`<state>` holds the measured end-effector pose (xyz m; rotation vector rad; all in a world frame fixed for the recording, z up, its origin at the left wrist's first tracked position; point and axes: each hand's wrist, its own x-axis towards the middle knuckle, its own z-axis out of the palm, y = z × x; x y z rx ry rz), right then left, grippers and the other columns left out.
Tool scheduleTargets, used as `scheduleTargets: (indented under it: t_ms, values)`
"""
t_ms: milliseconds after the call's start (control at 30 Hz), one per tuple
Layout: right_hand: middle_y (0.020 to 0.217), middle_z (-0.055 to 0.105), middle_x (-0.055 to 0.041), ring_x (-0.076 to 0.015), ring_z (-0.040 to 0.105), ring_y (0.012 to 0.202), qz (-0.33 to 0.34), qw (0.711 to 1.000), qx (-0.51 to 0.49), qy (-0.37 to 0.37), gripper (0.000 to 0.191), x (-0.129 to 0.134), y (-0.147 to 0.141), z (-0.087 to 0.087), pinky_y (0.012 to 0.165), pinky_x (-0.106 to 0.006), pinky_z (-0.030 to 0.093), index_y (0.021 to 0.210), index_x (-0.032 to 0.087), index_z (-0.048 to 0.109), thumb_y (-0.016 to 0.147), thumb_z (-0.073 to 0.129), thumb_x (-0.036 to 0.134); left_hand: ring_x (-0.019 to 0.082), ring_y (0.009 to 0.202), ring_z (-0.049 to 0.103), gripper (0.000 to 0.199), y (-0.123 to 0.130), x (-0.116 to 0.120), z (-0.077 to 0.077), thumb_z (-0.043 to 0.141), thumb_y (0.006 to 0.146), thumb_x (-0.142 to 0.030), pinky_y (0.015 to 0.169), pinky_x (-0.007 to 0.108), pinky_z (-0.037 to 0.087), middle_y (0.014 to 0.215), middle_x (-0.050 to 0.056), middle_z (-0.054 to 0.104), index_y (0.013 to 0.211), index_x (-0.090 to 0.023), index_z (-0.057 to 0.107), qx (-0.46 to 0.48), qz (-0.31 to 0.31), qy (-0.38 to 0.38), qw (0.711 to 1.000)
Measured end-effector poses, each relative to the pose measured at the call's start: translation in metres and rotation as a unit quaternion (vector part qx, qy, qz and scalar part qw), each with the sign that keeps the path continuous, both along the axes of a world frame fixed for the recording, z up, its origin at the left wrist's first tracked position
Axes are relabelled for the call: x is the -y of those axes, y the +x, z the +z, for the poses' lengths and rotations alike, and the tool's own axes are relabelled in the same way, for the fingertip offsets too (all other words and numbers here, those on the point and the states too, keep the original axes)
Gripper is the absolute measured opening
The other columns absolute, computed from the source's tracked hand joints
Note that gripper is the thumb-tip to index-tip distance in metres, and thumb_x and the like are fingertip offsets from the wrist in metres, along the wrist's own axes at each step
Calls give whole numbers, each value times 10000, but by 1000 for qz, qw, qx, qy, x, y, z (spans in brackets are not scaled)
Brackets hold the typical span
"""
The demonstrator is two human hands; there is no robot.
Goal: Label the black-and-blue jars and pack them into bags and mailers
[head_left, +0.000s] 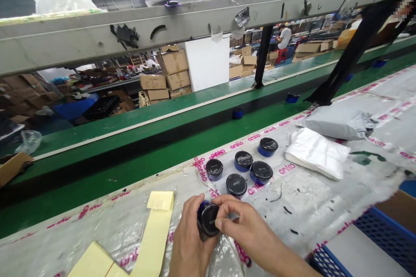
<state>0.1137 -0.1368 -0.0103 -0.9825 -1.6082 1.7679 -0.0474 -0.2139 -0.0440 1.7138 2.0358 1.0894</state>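
My left hand [188, 238] is wrapped round a puck-shaped piece [209, 220] with a black round top and a blue side, tilted toward me. My right hand [242, 225] reaches in from the right, thumb and forefinger pinched together against the edge of the black top; whatever is between the fingertips is too small to make out. Just beyond my hands, several more of these round pieces [236, 185] lie black side up on the plastic-covered bench [292, 203]. To the left of my hands a pale yellow paper strip [154, 233] lies folded across the bench.
A stack of white bags [316, 152] and a grey plastic package [339, 122] lie at right. Beyond the bench runs a green conveyor belt [130, 156] carrying blue pieces [237, 113]. A metal beam [182, 28] crosses above. A blue crate [386, 233] stands lower right; a person [284, 37] sits far back.
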Motion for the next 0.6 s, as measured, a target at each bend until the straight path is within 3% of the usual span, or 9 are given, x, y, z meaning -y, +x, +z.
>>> scheduleTargets:
  t_ms: [200,600]
  values:
    - [1292,629,-77,-282,587,1201,-12,1000,-7,4,99,1,-1,-3,1055,-374,361,719,192,653,811,654,228,283,1222,612,504,5,0,-1,685,838,-257,1020,473,516,1344,107,596,1317,-242,528,44,25,24,998]
    - [1279,628,-82,-288,582,1190,-30,999,-9,6,90,5,-3,-1,1000,-382,385,722,196,643,803,642,236,290,1250,599,490,7,-1,1,654,852,-275,1019,476,521,1348,105,599,1324,-237,529,39,29,27,998]
